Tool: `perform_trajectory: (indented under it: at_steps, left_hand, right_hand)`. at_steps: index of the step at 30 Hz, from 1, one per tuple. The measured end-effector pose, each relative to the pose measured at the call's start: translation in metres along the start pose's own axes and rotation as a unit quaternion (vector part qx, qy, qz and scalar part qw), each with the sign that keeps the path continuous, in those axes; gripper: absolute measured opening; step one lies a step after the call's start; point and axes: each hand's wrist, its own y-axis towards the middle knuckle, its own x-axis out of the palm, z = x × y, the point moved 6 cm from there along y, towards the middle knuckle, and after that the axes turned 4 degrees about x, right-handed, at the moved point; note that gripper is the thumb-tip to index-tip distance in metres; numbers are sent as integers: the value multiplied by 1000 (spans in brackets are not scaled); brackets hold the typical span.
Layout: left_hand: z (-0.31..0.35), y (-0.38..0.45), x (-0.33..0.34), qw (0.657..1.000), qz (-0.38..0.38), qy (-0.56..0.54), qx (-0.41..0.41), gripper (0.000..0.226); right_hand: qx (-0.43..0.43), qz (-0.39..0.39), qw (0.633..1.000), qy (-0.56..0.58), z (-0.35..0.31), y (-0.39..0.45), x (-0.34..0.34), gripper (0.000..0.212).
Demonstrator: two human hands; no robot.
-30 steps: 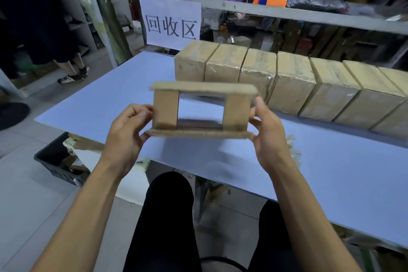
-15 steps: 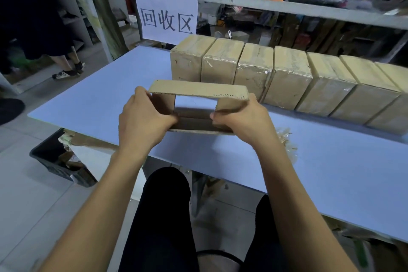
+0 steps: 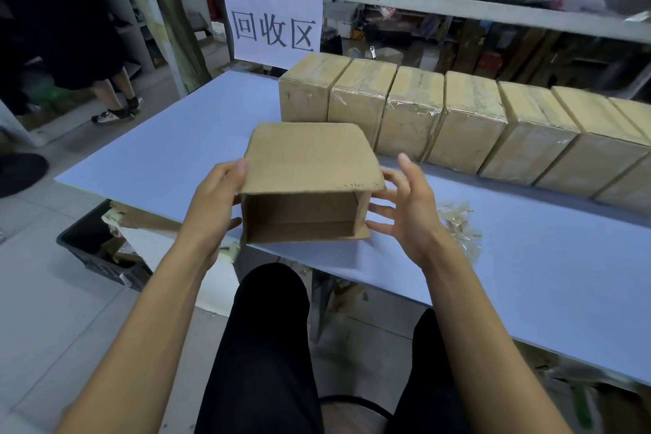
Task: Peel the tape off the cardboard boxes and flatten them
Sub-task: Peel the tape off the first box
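Inspector: Where does the opened box [image 3: 310,183] stand?

Assessor: At the near edge of the surface [image 3: 528,275], open mouth facing the person, long axis running 9 to 3 o'clock. It lies between both hands.

Inspector: Hand states?

Assessor: Left hand [image 3: 215,208] grips the box's 9 o'clock wall, thumb on top. Right hand [image 3: 408,211] is released, fingers spread, just beside the 3 o'clock wall. Left is engaged; I judge the collapse needs the right to press inward.

Inspector: Remaining stock?

Assessor: Taped boxes [image 3: 468,123] in a row at 12 to 2 o'clock.
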Motion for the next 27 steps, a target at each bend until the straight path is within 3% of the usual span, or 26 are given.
perform_trajectory:
  at_steps: [4,7,9,14,17,21,23,27]
  left_hand:
    - [-8,6,4,997,-39,55,23,38]
    - [-11,3,13,986,-62,148,35,66]
    - [-13,2,23,981,-73,173,48,67]
    - [-10,-6,31,982,-115,125,84,89]
    - [-8,-10,25,976,-120,150,102,97]
    - [-6,-8,14,980,-118,128,98,72]
    - [-7,-4,13,980,-115,130,95,72]
    - [-9,-2,14,982,-110,120,95,72]
  right_hand:
    - [-35,10,998,-57,-2,1,6,27]
    - [-49,47,996,-63,-3,3,2,34]
    - [-74,75,990,-93,-2,5,-5,41]
    - [-136,-24,967,-215,13,-5,2,96]
    - [-172,-8,960,-223,15,-5,-2,83]
    - [-186,-43,953,-234,14,-8,-2,83]
    - [-179,-58,948,-256,13,-13,9,90]
    - [-193,-21,947,-255,14,-9,8,84]
